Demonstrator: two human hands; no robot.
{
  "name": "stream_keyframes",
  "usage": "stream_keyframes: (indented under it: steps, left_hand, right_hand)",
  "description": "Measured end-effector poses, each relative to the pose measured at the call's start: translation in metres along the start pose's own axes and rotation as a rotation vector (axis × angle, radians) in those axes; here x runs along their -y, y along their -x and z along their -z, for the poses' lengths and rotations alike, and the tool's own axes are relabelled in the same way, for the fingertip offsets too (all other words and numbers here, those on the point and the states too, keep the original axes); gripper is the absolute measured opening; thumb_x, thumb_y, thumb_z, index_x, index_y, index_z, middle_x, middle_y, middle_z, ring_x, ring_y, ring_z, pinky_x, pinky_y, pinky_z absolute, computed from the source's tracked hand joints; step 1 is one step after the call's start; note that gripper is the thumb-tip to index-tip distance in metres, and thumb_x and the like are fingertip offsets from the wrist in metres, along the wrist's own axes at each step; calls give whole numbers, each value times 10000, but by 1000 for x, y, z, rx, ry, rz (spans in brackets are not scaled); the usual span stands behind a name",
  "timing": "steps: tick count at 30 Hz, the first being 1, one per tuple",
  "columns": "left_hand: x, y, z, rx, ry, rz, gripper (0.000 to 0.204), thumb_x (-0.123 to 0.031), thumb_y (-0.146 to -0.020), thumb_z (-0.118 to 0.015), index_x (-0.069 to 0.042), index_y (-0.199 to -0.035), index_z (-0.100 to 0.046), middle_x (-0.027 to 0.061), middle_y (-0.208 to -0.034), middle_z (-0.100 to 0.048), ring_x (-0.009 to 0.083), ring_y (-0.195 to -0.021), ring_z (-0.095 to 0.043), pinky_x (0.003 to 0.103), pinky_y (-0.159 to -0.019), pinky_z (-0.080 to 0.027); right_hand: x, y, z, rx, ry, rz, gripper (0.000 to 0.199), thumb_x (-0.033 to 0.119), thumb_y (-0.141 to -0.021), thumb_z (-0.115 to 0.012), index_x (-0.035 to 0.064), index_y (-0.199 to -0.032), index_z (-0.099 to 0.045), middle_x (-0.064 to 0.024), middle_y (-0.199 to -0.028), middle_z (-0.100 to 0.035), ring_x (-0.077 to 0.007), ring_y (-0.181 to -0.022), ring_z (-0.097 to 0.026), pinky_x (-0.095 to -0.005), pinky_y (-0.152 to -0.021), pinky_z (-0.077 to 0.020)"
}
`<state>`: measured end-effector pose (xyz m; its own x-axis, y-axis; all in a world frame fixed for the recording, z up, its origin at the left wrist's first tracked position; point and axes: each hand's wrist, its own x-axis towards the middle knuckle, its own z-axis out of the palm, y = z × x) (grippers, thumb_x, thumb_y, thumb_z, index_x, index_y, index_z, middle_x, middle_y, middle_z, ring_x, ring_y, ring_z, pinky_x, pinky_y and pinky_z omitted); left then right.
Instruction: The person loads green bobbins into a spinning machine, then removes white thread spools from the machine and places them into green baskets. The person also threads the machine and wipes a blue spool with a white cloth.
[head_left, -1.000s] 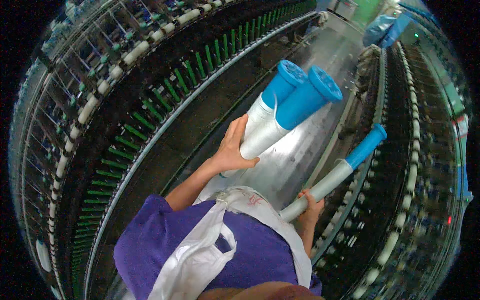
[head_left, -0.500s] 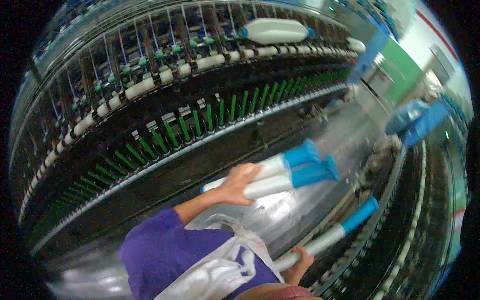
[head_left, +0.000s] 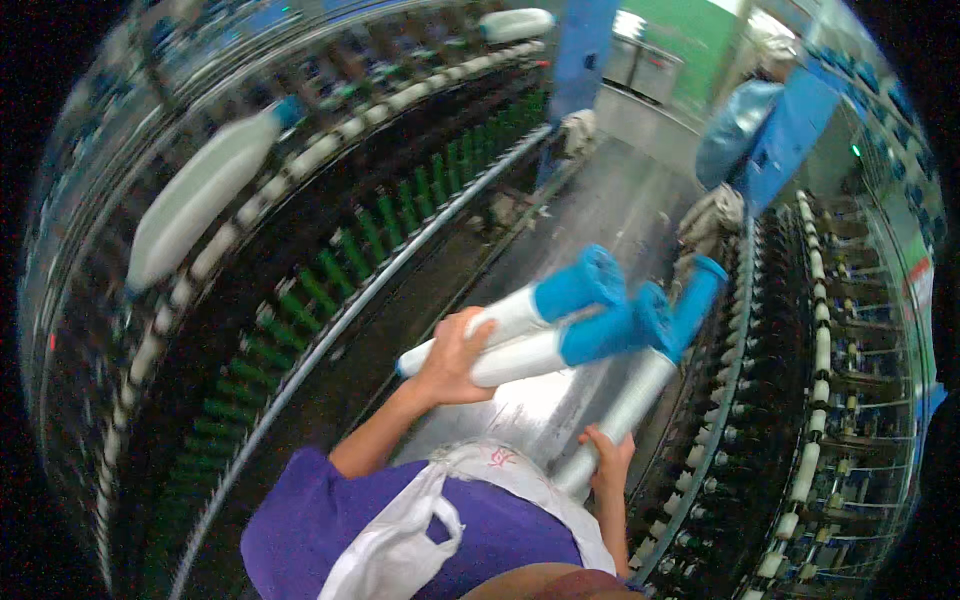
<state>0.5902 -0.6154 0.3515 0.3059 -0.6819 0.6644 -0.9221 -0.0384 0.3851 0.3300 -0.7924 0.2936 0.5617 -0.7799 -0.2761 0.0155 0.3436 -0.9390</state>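
Note:
My left hand (head_left: 450,358) is closed around two long bobbins held side by side, a nearer white-wound bobbin (head_left: 520,358) and a farther one (head_left: 508,315). Both have bare blue ends that point up and to the right. Lower right, my right hand (head_left: 610,458) grips a third white-wound bobbin (head_left: 640,392) near its lower end. This one tilts steeply, and its blue top comes close behind the blue ends of the other two; whether they touch I cannot tell. All three are above the aisle floor.
On the left, a spinning frame carries a row of green spindles (head_left: 335,285) behind a metal rail (head_left: 300,378), with a fat white roving package (head_left: 205,190) above. Another machine (head_left: 775,400) lines the right. Blue posts, a blue bag (head_left: 738,135) and cloth bundles (head_left: 712,218) flank the aisle floor (head_left: 625,190).
The view has swung to the right, so the aisle and right machine show more. My right hand has lifted its bobbin, bringing its blue end nearer the two in my left hand.

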Motion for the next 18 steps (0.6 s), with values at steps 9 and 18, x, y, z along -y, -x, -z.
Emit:
stream_keyframes:
  steps: [9,18]
  left_hand:
    - [147,-154,-98,-35,-134,378,1085,-193,-510,-778,-3,-1402,-189,255,-1298,-341,435,-1172,-395,520,-966,-341]
    - [293,-427,-266,29,134,292,1177,-212,-520,-790,-22,-1444,-86,239,-1316,-312,399,-1206,-373,456,-997,-342]
  right_hand:
    - [65,-267,-23,204,276,-11,368,55,-717,-704,-20,-1024,-516,-102,-851,-620,-184,-719,-629,-334,-648,-513]
    - [163,-493,-19,-103,92,153,447,55,-684,-736,1,-1066,-508,-96,-904,-636,-173,-766,-630,-311,-700,-512]
